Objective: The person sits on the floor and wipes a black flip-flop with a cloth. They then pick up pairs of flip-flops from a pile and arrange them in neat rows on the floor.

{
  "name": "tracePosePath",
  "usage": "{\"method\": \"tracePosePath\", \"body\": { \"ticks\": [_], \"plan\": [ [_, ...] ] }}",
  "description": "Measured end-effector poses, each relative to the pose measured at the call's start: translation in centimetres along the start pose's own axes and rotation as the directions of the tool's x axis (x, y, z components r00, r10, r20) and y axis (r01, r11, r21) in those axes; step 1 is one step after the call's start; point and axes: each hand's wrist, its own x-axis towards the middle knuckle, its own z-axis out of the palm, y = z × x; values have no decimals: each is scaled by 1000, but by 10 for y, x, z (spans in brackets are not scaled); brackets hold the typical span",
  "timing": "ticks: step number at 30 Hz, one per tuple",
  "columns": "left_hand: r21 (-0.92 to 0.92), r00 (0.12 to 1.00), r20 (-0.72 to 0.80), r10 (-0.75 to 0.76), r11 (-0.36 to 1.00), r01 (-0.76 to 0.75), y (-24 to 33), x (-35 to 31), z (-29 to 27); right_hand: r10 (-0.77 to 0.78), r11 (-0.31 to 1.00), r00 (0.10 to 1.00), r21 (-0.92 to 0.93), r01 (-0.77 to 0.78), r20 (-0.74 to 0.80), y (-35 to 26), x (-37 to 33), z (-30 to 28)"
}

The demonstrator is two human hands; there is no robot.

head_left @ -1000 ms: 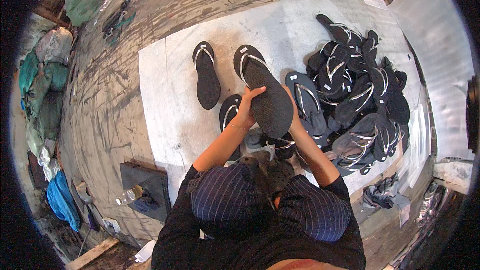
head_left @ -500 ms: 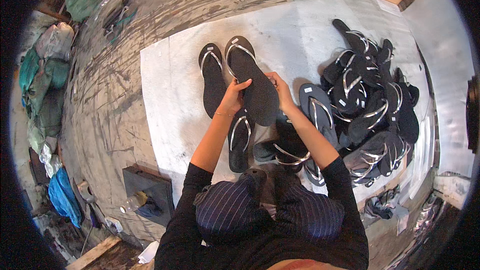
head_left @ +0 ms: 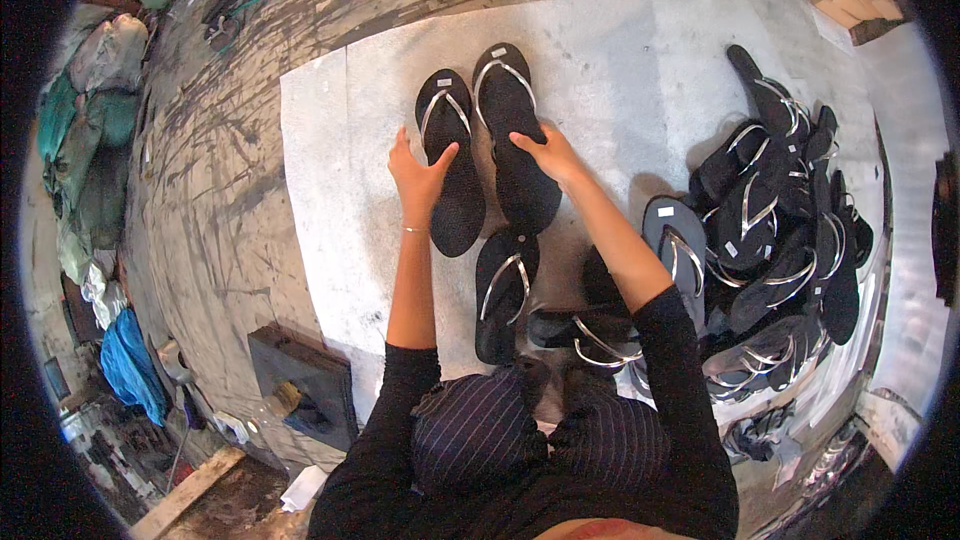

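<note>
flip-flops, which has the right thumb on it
The right flip-flop of the two side by side in the upper middle: the right hand has its thumb on it; the left flip-flop is at the left hand.

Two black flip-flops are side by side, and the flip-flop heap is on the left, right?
The flip-flop heap is on the right, not left, as the head view shows; two black flip-flops are indeed side by side.
</note>
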Motion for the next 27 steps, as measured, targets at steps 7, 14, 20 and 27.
{"method": "tracePosePath", "body": {
  "ticks": [7, 14, 20, 27],
  "plan": [
    [-218, 972, 234, 19, 975, 34, -42, 37, 15, -36, 999, 999, -7, 36, -17, -9, 26, 32],
    [-504, 940, 341, 6, 846, 177, -33, 87, 9, -109, 877, 963, -481, -24, -246, -52, 54, 59],
    [-254, 950, 308, -53, 958, 135, -32, 89, 15, -382, 819, 848, -561, 126, -367, -42, 28, 35],
    [216, 950, -227, 215, 962, -167, -5, 37, 13, -516, 852, 721, -365, 376, -462, -33, -118, -64]
  ]
}}
